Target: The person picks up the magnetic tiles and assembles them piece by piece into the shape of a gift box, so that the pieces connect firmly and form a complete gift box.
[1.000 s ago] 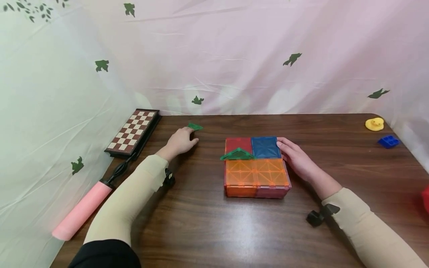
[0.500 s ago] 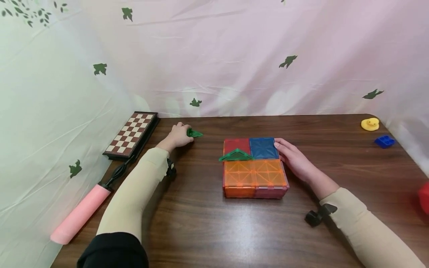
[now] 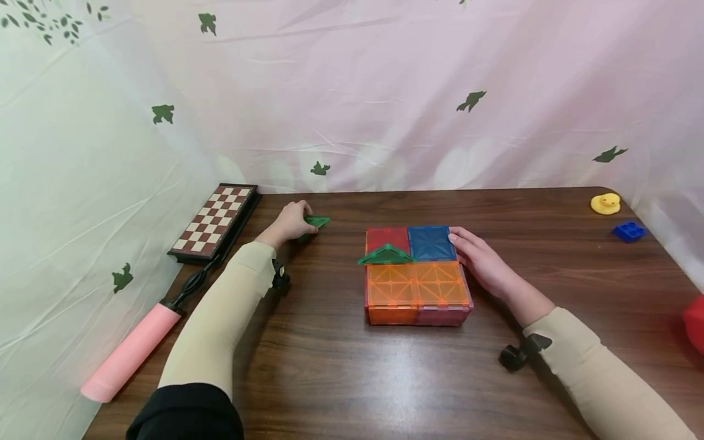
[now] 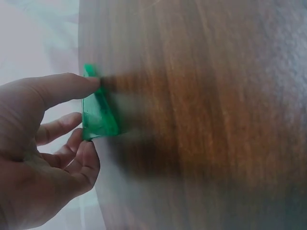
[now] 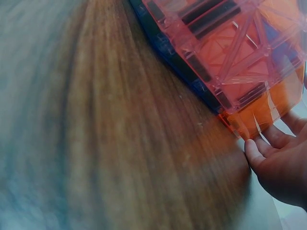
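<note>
My left hand (image 3: 291,223) pinches a green triangular magnetic tile (image 3: 318,221) near the back of the table. In the left wrist view the thumb lies along one face of this tile (image 4: 101,117) and other fingers are at its lower end. Right of centre stands a low box of translucent magnetic tiles (image 3: 418,284), orange in front, red and blue behind. Another green triangular tile (image 3: 387,253) stands on its top at the left. My right hand (image 3: 486,263) rests against the box's right side, fingers extended; the right wrist view shows fingertips (image 5: 252,146) at an orange corner.
A folding chessboard (image 3: 214,220) lies at the back left, with a pink cylinder with a black handle (image 3: 132,351) in front of it. On the far right are a yellow rubber duck (image 3: 605,203), a blue block (image 3: 629,231) and a partly cropped red object (image 3: 695,324).
My left hand has taken hold of the green triangular tile and drawn it slightly nearer, tilting it. The right hand stays at the box. The head view has shifted a little.
</note>
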The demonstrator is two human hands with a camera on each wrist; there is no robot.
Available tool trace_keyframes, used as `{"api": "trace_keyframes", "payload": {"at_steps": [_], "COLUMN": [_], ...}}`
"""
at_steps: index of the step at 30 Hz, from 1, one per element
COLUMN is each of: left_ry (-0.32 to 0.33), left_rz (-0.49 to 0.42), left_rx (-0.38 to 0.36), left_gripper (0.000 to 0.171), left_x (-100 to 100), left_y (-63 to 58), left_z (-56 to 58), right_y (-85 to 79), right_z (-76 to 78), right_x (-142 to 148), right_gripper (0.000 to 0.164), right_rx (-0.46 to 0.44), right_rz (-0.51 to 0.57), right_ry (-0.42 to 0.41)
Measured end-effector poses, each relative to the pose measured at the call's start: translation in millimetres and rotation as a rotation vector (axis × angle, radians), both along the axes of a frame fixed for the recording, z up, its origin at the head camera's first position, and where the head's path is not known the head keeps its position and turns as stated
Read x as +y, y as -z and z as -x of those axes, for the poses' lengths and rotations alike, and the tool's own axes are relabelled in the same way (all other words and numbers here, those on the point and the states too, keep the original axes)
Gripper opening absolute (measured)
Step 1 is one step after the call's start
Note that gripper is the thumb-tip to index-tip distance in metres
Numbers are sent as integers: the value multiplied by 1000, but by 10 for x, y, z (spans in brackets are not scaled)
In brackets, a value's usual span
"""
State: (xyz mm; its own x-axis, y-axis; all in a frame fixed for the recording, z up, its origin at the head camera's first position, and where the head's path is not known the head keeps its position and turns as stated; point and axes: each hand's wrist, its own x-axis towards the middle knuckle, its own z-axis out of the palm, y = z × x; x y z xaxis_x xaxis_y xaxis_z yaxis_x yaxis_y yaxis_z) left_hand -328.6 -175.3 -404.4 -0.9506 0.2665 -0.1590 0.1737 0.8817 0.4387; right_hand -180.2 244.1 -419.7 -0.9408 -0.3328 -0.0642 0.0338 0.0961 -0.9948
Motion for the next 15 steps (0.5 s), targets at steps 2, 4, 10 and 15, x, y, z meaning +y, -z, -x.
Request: {"api": "trace_keyframes", "payload": {"at_steps": [2, 4, 10, 15], "left_ry": [4, 10, 40, 70], "left_rz": [0, 3, -19, -46], "left_rx": [12, 23, 27, 48], "left_gripper": [43, 41, 33, 24], "left_x": [0, 2, 17, 52], "left_y": [-11, -23, -57, -101], "left_z": [-5, -13, -66, -153], "right_y": [-4, -11, -28, -27], "right_z": [-7, -12, -13, -10], "right_x": [-4, -6, -12, -9], "right_gripper": [52, 51, 55, 56], "right_rx": [5, 2, -9, -8], "right_rz": [7, 11, 14, 19], "right_ry": [-1, 1, 3, -2]}}
